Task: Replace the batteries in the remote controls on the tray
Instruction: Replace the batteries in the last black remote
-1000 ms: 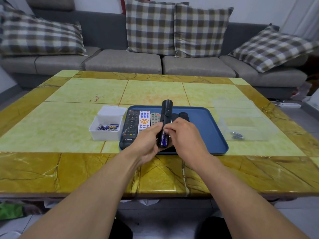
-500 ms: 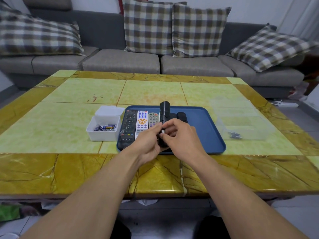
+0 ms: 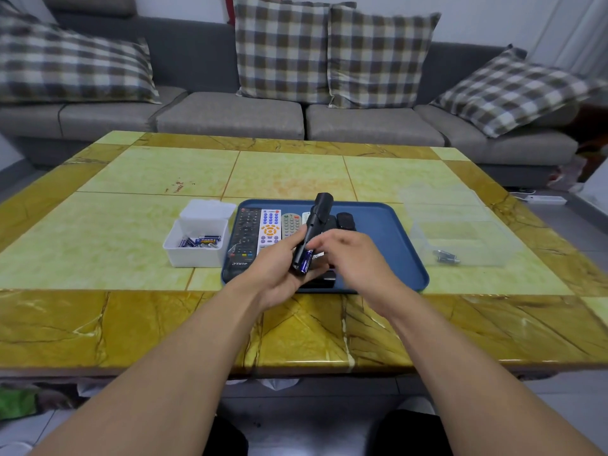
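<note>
My left hand (image 3: 279, 271) grips a slim black remote (image 3: 314, 225) tilted up over the blue tray (image 3: 394, 245). Its battery bay faces me with a blue battery (image 3: 306, 260) seated at the lower end. My right hand (image 3: 355, 258) hovers just right of the remote, blurred, fingers loosely spread and holding nothing. On the tray lie a long black remote (image 3: 245, 235), a white remote with an orange ring (image 3: 269, 227), a grey remote (image 3: 291, 223) and two small black remotes (image 3: 345, 220). A black piece (image 3: 320, 279) lies under my hands.
A white open box (image 3: 197, 245) of blue batteries stands left of the tray. A clear plastic box (image 3: 460, 238) holding a few batteries (image 3: 445, 256) stands to the right. The yellow-green tiled table (image 3: 164, 225) faces a grey sofa with checked cushions.
My right hand has come off the remote's lower end and drawn to the right, uncovering the battery in the bay. My left hand tilted the remote slightly.
</note>
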Demonstrator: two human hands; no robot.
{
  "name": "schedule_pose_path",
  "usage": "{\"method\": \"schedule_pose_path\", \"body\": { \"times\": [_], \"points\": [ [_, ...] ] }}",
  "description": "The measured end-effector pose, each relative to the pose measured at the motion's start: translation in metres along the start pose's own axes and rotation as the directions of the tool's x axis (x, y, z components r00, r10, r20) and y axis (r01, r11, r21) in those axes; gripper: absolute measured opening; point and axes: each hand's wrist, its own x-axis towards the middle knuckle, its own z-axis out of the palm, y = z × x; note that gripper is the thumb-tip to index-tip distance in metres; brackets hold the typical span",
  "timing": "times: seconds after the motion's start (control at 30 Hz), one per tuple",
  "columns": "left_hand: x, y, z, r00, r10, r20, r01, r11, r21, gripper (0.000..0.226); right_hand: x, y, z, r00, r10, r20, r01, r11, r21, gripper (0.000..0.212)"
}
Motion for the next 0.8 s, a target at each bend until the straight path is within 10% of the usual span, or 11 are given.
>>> {"method": "schedule_pose_path", "body": {
  "times": [0.13, 0.8],
  "points": [
    [0.002, 0.000, -0.003, 0.999, -0.007, -0.034, 0.007, 1.000, 0.001, 0.032, 0.000, 0.012, 0.002, 0.946, -0.299, 0.129, 0.319, 0.776, -0.544, 0.019],
    [0.004, -0.001, -0.008, 0.994, -0.073, -0.082, 0.062, 0.989, -0.131, 0.036, -0.004, 0.001, 0.009, 0.827, -0.480, 0.291, 0.493, 0.372, -0.786, 0.017]
  ]
}}
